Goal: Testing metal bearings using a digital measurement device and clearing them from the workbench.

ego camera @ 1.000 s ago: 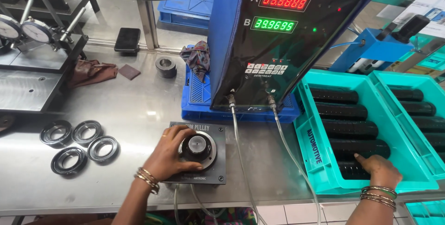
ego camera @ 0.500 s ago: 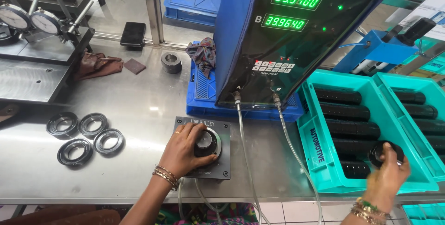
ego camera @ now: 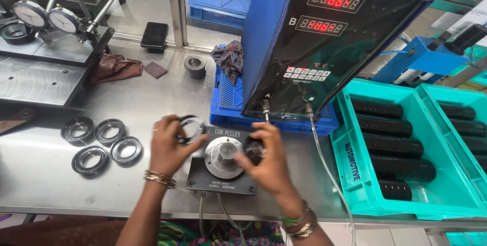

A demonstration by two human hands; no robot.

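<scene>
My left hand [ego camera: 167, 147] holds a black ring-shaped part [ego camera: 190, 127], lifted just left of the round metal gauge plug [ego camera: 223, 155] on its black base plate [ego camera: 208, 182]. My right hand [ego camera: 269, 162] holds another black ring part [ego camera: 253, 148] at the plug's right side. The plug itself is bare. Behind it stands a blue-cased readout box [ego camera: 324, 38] with two red number displays. Two cables run from the box toward the plate.
Several black rings [ego camera: 99, 142] lie on the steel table at the left. Teal bins [ego camera: 406, 144] with rows of black parts sit on the right. Dial gauges [ego camera: 45, 18] on a stand are at back left, with a metal sleeve [ego camera: 194, 66] and cloths nearby.
My left hand lifted the ring off the gauge plug and moved it left. My right hand came from the teal bin with a new ring to the plug. The displays turned from green to red.
</scene>
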